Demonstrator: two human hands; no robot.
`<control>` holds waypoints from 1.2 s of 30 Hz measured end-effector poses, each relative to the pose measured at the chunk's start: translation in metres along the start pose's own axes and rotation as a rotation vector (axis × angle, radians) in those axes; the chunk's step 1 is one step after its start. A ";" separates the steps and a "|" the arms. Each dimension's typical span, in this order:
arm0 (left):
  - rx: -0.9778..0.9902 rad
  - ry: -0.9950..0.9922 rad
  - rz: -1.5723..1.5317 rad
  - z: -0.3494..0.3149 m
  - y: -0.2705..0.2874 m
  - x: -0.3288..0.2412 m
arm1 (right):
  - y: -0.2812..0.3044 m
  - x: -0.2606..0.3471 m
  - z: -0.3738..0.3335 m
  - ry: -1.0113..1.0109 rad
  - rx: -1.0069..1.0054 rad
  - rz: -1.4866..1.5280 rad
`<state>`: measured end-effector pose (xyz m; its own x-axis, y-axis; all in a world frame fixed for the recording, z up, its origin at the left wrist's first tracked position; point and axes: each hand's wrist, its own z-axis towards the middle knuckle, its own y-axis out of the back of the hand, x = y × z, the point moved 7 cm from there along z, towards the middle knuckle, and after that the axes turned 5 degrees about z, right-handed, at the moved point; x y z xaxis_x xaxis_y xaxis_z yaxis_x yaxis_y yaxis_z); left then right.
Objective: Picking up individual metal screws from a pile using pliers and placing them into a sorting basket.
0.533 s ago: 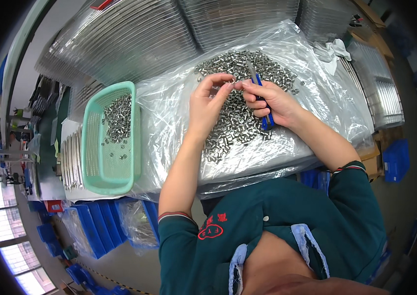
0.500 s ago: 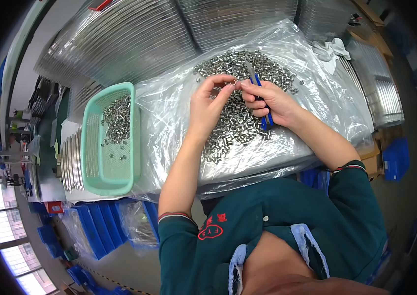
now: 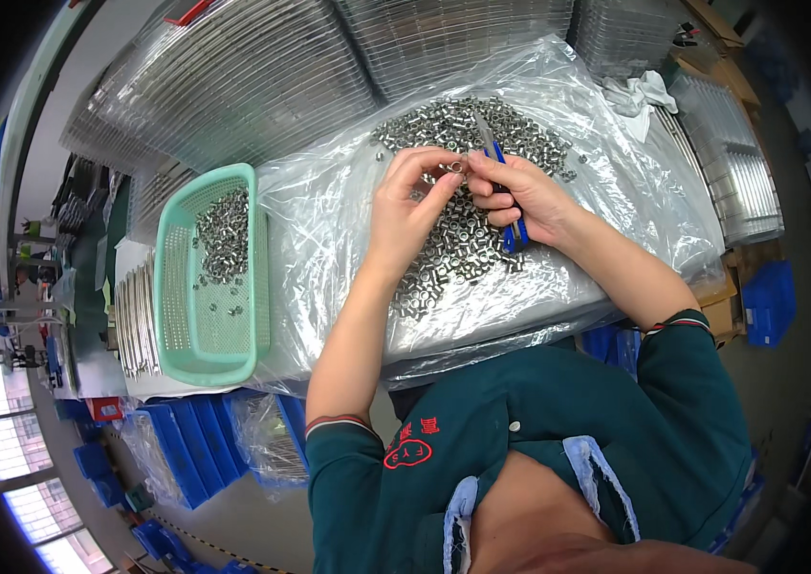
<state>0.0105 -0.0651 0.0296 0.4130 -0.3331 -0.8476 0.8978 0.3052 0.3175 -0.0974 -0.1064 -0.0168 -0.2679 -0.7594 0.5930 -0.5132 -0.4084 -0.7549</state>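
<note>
Between the thumb and forefinger of my left hand (image 3: 400, 212) is a small shiny metal ring (image 3: 455, 166). My right hand (image 3: 541, 199) is wrapped round a blue utility knife (image 3: 513, 235), its blade out and pointing away from me. The right thumb and fingertip meet close beside the ring; whether they touch it is hard to tell. Below both hands spreads a heap of small metal ring-shaped parts (image 3: 463, 241), lying on clear plastic sheeting (image 3: 324, 258).
At the left stands a pale green plastic basket (image 3: 261, 316) with more small metal parts inside. Stacked clear ribbed trays (image 3: 243, 81) line the back. A white cloth (image 3: 649, 93) lies at the back right. Blue bins (image 3: 186, 450) sit below the table's front edge.
My left fingers have opened slightly around the ring, so more of it shows. The right hand and knife have hardly moved. The view has shifted a little.
</note>
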 end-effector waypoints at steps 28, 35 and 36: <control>-0.114 -0.199 0.249 -0.003 0.003 -0.018 | -0.002 -0.003 -0.001 -0.056 0.013 -0.014; -0.142 -0.197 0.266 -0.004 0.006 -0.020 | -0.003 -0.003 0.000 -0.058 0.037 -0.006; -0.142 -0.198 0.266 -0.004 0.006 -0.020 | -0.003 -0.003 0.000 -0.057 0.042 -0.005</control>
<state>0.0069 -0.0533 0.0464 0.6635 -0.3872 -0.6402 0.7303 0.5208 0.4420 -0.0949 -0.1027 -0.0164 -0.2182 -0.7845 0.5805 -0.4795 -0.4319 -0.7639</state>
